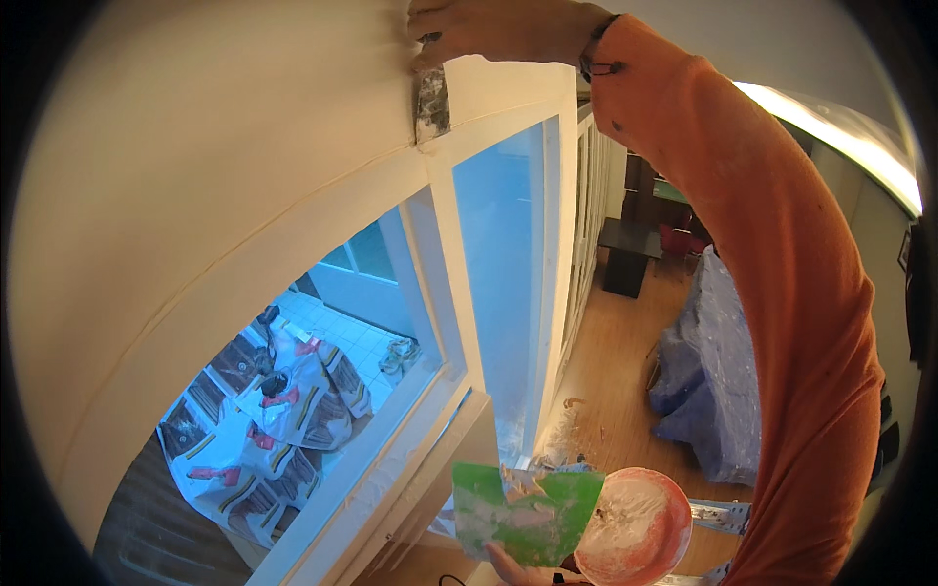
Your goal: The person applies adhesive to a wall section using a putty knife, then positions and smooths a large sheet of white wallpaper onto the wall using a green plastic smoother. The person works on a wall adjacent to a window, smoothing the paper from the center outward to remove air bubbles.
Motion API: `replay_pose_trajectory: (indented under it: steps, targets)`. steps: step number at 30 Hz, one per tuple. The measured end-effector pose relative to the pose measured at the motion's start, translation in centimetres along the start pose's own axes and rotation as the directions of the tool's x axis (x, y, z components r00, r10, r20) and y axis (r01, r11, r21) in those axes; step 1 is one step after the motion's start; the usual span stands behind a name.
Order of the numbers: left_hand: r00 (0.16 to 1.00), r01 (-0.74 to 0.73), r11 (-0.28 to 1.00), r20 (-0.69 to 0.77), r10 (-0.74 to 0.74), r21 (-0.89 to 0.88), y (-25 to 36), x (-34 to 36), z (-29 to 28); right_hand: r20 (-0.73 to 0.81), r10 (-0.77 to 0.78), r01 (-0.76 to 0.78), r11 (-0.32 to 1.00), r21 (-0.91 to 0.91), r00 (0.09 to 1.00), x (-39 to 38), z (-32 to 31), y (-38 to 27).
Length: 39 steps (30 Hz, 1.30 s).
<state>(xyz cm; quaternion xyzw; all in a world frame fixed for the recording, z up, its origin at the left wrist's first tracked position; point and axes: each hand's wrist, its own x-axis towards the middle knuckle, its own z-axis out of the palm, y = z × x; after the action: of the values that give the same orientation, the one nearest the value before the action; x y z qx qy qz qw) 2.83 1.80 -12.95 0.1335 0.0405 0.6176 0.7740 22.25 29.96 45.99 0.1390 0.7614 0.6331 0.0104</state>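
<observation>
Up at the top, my right hand, in an orange sleeve, grips a putty-smeared metal scraper held against the cream wall above a white window frame. Its fingertips are partly hidden at the scraper. Low in the view, my left hand holds a green rectangular board smeared with pale filler. Just right of the board is a round red bowl with pale filler coating its inside; what supports it is hidden.
A ladder is below. Behind my sleeve, sheeting covers something on the wooden floor, near a dark desk and red chair. Through the window lie piled sacks on tiles. Debris lies along the wall's foot.
</observation>
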Motion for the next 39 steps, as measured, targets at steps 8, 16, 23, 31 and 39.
replay_pose_trajectory:
  steps: [8, 16, 23, 31, 39]
  targets:
    - [1.000, 0.011, 1.000, -0.013, -0.011, 0.008, 0.1, -0.2, -0.5, 0.375, 0.113, -0.035, 0.977, -0.210, 0.920, 2.8, -2.4, -1.1]
    - [1.000, 0.011, 1.000, -0.010, -0.010, 0.013, 0.2, -0.2, -0.5, 0.411, 0.276, -0.213, 0.958, -0.194, 0.869, 0.1, -3.5, -2.6]
    - [1.000, 0.003, 1.000, 0.016, -0.003, 0.015, -0.2, 0.0, -0.5, 0.319, 0.347, -0.279, 0.930, -0.238, 0.882, -3.8, -4.0, -5.0]
    - [0.999, -0.025, 0.999, 0.034, 0.024, 0.026, -0.3, 0.0, -0.3, 0.241, 0.286, -0.232, 0.945, -0.229, 0.927, -4.5, -7.0, -6.9]
    - [0.997, -0.035, 0.999, 0.063, 0.032, 0.037, -0.3, -0.1, -0.5, 0.112, 0.348, -0.304, 0.907, -0.292, 0.931, -4.1, -2.8, -10.4]
